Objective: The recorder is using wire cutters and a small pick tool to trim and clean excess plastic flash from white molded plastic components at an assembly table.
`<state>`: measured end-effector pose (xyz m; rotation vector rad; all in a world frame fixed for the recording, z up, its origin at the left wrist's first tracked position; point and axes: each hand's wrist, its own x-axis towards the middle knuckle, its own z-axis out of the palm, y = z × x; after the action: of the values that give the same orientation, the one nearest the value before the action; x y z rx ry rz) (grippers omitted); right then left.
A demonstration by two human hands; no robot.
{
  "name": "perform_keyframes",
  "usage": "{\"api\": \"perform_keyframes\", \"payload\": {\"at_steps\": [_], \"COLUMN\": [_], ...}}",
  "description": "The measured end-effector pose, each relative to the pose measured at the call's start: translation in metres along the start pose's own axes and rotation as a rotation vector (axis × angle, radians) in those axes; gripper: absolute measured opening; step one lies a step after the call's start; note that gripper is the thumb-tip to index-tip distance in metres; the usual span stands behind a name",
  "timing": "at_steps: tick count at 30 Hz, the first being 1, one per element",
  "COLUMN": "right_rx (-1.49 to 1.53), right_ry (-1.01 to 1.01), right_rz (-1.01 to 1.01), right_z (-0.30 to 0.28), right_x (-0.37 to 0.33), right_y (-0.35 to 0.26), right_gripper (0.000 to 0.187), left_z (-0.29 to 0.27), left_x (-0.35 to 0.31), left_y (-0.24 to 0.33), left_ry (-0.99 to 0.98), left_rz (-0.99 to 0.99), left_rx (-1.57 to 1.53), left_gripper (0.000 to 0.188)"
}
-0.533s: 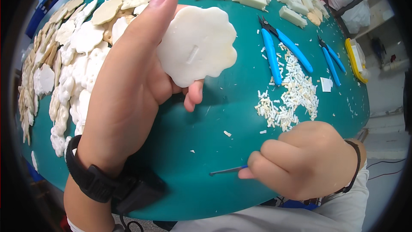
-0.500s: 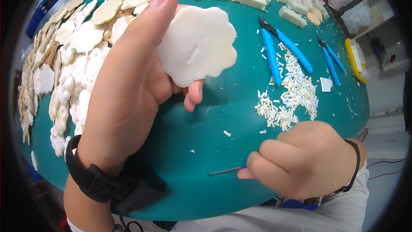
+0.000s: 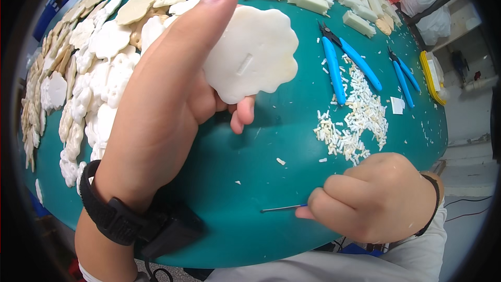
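Note:
My left hand holds up a white scalloped, flower-shaped plastic piece, its fingers behind and the thumb standing up along the left edge. A small raised rectangular mark shows on the piece's face. Lower right, my right hand is closed around a thin tool with a blue handle and a slim metal shaft; its tip points left, apart from the piece. Most of the handle is hidden in the fist.
White and cream flat pieces lie heaped at left on the green table. White block-like parts are piled at the back. Blue-handled nippers lie by a scatter of small trimmings, with a second pair farther right.
My left hand and the piece have shifted slightly right. The right hand has moved a little right with the thin tool, which stays apart from the piece.

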<state>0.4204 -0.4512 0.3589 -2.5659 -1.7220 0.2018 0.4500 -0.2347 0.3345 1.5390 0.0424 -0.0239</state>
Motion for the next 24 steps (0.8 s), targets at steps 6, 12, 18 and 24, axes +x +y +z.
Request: {"api": "perform_keyframes", "payload": {"at_steps": [6,12,18,24], "right_rx": [0.002,0.011,0.036,0.029], "right_ry": [0.003,-0.036,0.015,-0.015], "right_rz": [0.036,0.090,0.084,0.073], "right_z": [0.000,-0.006,0.003,0.001], "right_x": [-0.001,-0.003,0.001,0.002], "right_y": [-0.002,-0.002,0.001,0.001], "right_gripper": [0.030,0.030,0.029,0.030], "left_z": [-0.016,-0.017,-0.011,0.003], "left_x": [0.012,0.010,0.009,0.000], "left_y": [-0.006,-0.005,-0.004,0.002], "left_ry": [-0.201,-0.199,-0.198,0.014], "left_rz": [-0.043,-0.046,-0.055,-0.023], "left_rx": [-0.194,-0.170,-0.124,0.009], "left_gripper": [0.067,0.066,0.065,0.064]}}
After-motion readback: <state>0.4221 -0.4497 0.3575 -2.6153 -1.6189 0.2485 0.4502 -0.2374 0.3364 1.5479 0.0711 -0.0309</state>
